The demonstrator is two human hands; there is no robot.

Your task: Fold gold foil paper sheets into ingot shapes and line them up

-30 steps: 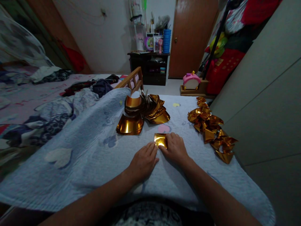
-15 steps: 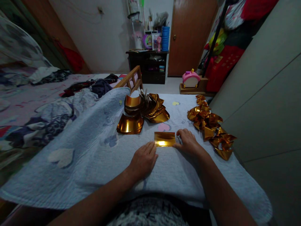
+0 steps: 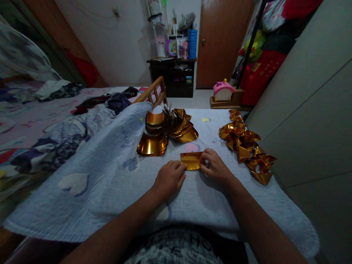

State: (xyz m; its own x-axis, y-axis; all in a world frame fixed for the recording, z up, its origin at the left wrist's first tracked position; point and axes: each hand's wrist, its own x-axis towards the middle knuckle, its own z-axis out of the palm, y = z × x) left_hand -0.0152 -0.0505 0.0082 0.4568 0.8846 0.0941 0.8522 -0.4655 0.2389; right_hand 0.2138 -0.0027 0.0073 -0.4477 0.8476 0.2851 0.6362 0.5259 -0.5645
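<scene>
A small folded rectangle of gold foil paper (image 3: 190, 160) lies on a light blue quilt (image 3: 110, 183) in front of me. My left hand (image 3: 169, 178) rests on the quilt with its fingertips pressing the paper's lower left corner. My right hand (image 3: 214, 165) pinches the paper's right end between thumb and fingers. Beyond the paper stands a stack of curved gold foil sheets (image 3: 165, 130). To the right lies a row of several folded gold foil pieces (image 3: 246, 145).
A bed (image 3: 41, 110) with crumpled bedding and clothes fills the left. A grey cabinet wall (image 3: 310, 106) rises close on the right. A wooden rail (image 3: 152, 93), a dark shelf unit (image 3: 176, 77), a pink toy (image 3: 223, 91) and a brown door (image 3: 222, 40) lie ahead.
The gold paper went from a small square to a longer rectangle as my right hand slid right. Now my right hand has come back onto its right end and grips it.
</scene>
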